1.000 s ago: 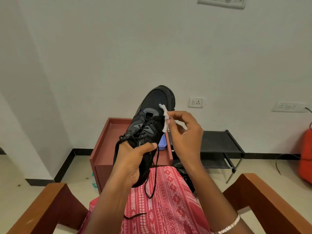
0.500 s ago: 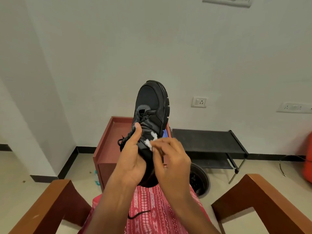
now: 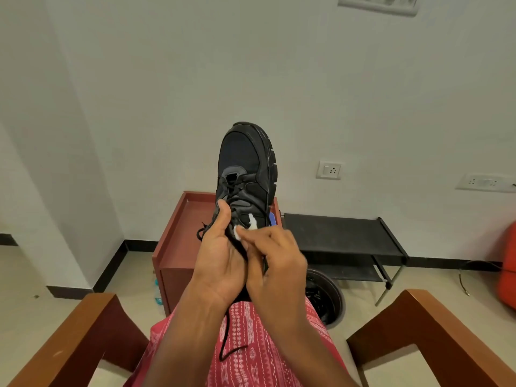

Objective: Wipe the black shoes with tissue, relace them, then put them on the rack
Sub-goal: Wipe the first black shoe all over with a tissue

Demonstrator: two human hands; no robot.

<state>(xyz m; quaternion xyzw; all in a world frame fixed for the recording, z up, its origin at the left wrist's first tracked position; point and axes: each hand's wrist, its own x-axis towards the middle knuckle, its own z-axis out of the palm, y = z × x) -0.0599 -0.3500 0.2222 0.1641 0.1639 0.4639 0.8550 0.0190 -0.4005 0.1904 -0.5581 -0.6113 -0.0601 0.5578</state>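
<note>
A black shoe (image 3: 245, 163) stands toe-up over my lap, its heel end gripped by my left hand (image 3: 220, 263), thumb on the laces. My right hand (image 3: 275, 263) pinches a small white tissue (image 3: 245, 229) against the shoe's side near the laces. A loose black lace (image 3: 226, 339) hangs down over my red patterned clothing. The black shoe rack (image 3: 349, 236) stands against the wall, right of the shoe. A second dark shoe seems to lie in a round black basin (image 3: 325, 294) on the floor, partly hidden by my right arm.
A reddish-brown cabinet (image 3: 178, 241) stands in front of me, with a blue item (image 3: 272, 219) on it behind the shoe. Wooden chair arms (image 3: 83, 325) flank my lap. A red object (image 3: 508, 269) sits at the far right. A small bottle (image 3: 157, 294) stands by the cabinet.
My right hand with the tissue came down from the shoe's toe area to its side near the laces. My left hand turned the shoe more upright, toe pointing up.
</note>
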